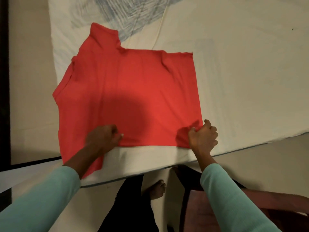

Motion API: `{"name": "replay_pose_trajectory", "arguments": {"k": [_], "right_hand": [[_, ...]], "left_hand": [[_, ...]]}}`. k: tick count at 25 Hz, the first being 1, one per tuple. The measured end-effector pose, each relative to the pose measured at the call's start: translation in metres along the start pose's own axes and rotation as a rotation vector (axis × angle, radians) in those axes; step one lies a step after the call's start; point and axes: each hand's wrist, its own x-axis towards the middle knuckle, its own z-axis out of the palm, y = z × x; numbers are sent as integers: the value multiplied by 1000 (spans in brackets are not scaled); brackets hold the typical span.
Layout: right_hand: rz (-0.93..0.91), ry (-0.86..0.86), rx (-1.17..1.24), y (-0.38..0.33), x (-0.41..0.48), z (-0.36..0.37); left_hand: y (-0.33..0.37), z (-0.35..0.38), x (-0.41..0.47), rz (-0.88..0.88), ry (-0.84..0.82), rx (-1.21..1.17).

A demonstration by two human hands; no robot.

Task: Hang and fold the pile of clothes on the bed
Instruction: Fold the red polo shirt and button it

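Two mint-green sleeves came in from the bottom, the left sleeve point(41, 203) and the right sleeve point(234, 198), and between them were dark trousers point(130, 206) and one bare foot point(157, 190) on the pale floor point(28, 81). Near the right sleeve stood a piece of reddish-brown wooden furniture point(209, 211); I could not tell what kind it was.

On the bed point(250, 81), close to its near edge and its left edge, a red shirt point(133, 84) lay spread almost flat on the cream sheet. Its neck side pointed to the left edge of the bed. One short sleeve of it pointed to the far side, and the other one hung a little over the near edge, partly under the left forearm. The straight hem was on the right side.

The left hand point(102, 139) had its fingers curled and it pinched the shirt's near side, about the middle of it. The right hand point(203, 136) was closed around the near right corner of the shirt, and the cloth was bunched inside the fist. A round shadow covered the cloth between the two hands.

Far on the sheet, beyond the shirt, there was a blue-grey printed pattern point(127, 15)
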Motion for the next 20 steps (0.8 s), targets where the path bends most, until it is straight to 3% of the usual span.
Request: {"name": "replay_pose_trajectory", "arguments": {"k": [4, 9, 11, 13, 16, 20], "right_hand": [[-22, -190, 376, -80, 77, 15], [-98, -174, 476, -191, 192, 31], [-40, -175, 534, -224, 237, 38], [-53, -217, 441, -239, 267, 50], [-128, -202, 312, -243, 285, 64], [-23, 20, 357, -232, 310, 56]], "left_hand": [[36, -46, 105, 45, 212, -313], [53, -113, 258, 76, 360, -308], [47, -136, 309, 81, 295, -224], [42, -149, 344, 78, 133, -175], [36, -154, 371, 74, -37, -323], [30, -168, 393, 51, -48, -398]]}}
